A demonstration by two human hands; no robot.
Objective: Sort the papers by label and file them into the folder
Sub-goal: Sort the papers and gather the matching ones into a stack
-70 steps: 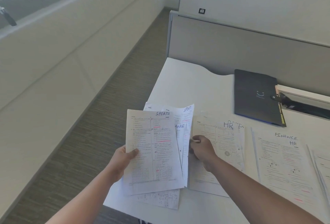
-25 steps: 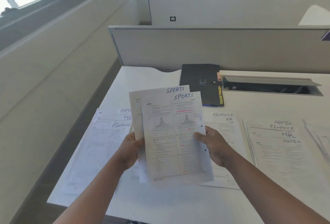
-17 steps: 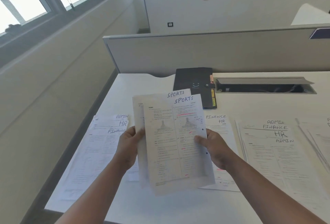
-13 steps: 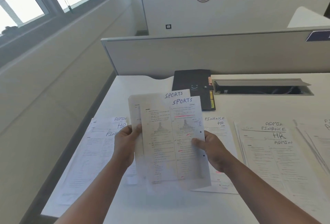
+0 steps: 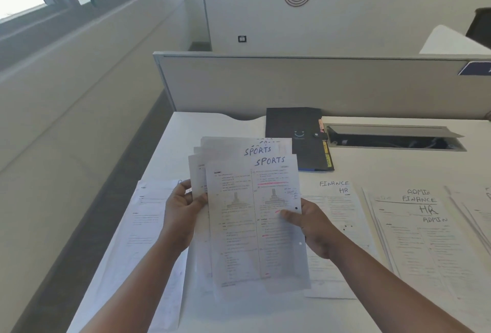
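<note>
**SPORTS sheets in both your hands, over the desk**

SPORTS sheets (image 5: 255,216) are a fanned stack, held upright-ish in front of you above the desk (image 5: 398,168). Front sheet reads "SPORTS" at top right; a second "SPORTS" label shows on the sheet behind it, and more label edges peek out further back, too cut off to read.

Your left hand (image 5: 183,213) grips the stack's left edge, thumb on the front side, fingers curled round behind. Your right hand (image 5: 313,226) pinches the right edge of the front sheet, thumb pressed on the printed face near a pink mark, fingers hidden behind the paper. Can't tell how many sheets the right hand has.

Folder (image 5: 295,133) is dark, closed, lying flat at the back of the desk, just past the top of the stack. Coloured tabs stick out along its right edge. It sits just beside the open cable tray (image 5: 393,138).

Other papers lie flat on the desk:
- left pile (image 5: 148,226), under and beside your left forearm, label mostly hidden
- FINANCE/HR pile (image 5: 334,200), right behind your right hand
- ADMIN pile (image 5: 425,226) further right, labels "ADMIN", "FINANCE", "HR", "ADMIN" staggered down it
- more sheets at the far right edge, cut off by the frame

Grey partition (image 5: 292,83) runs along the back of the desk.
</note>
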